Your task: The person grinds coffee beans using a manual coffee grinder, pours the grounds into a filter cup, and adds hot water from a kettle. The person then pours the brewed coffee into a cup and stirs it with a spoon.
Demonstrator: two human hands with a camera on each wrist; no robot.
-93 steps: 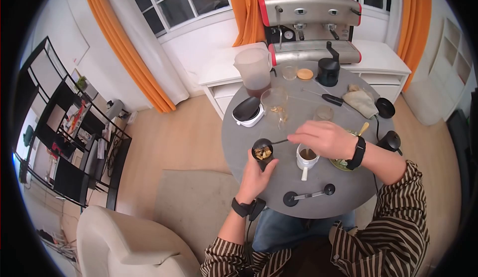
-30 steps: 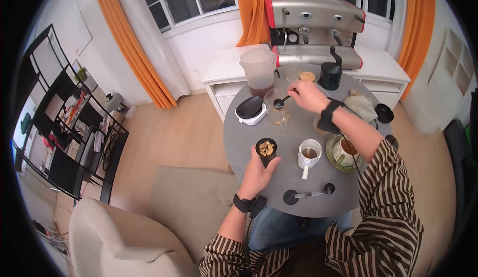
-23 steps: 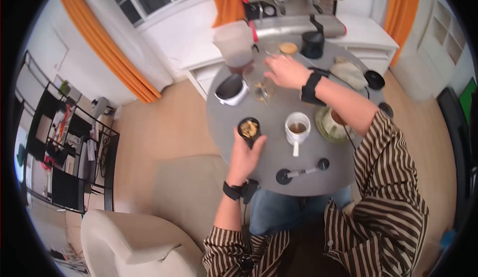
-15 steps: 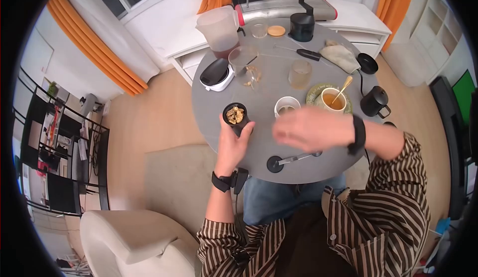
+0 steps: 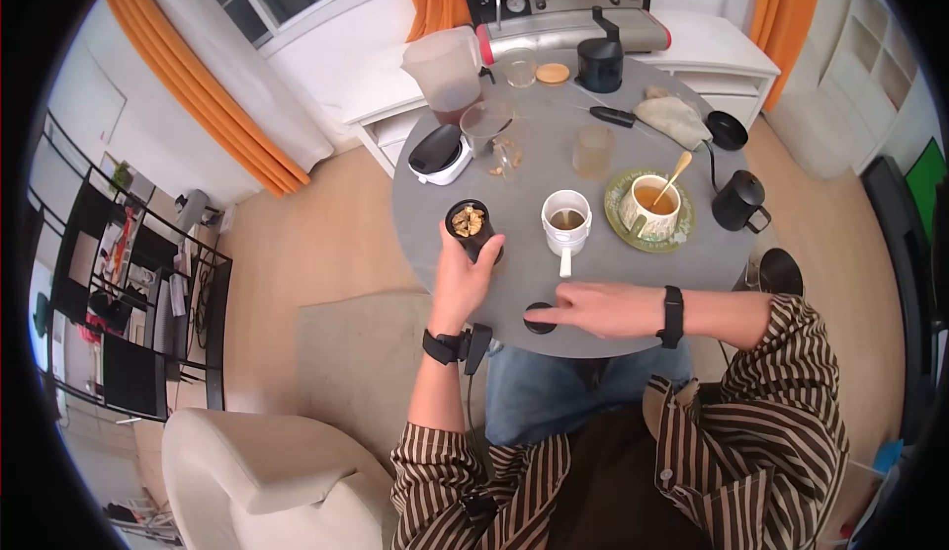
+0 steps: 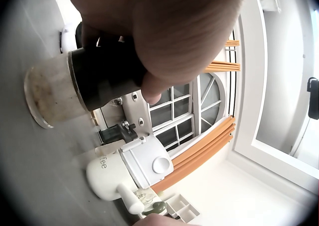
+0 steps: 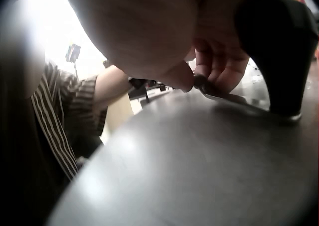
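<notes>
My left hand (image 5: 463, 278) grips a black hand grinder (image 5: 486, 240), held upright at the table's left side. Dried yellow-brown pieces (image 5: 468, 220) fill its open top. In the left wrist view a clear jar (image 6: 52, 91) forms the grinder's lower end, close over the tabletop. Near the front edge, my right hand (image 5: 613, 311) pinches the end of a crank handle (image 5: 539, 319), and its fingers hide most of the metal arm. The right wrist view shows the crank's black knob (image 7: 281, 46) standing up beside the fingers.
A white cup (image 5: 566, 224) with brown liquid stands between the hands. A teacup (image 5: 657, 204) with a gold spoon sits on a green saucer (image 5: 623, 229). Behind are a glass pitcher (image 5: 486, 125), a white scale (image 5: 440, 160), a plastic jug (image 5: 442, 71) and a black kettle (image 5: 739, 201).
My right hand has left the black scoop near the glass pitcher and come down to the crank at the front edge. The left hand keeps hold of the filled grinder. The head view has tilted down.
</notes>
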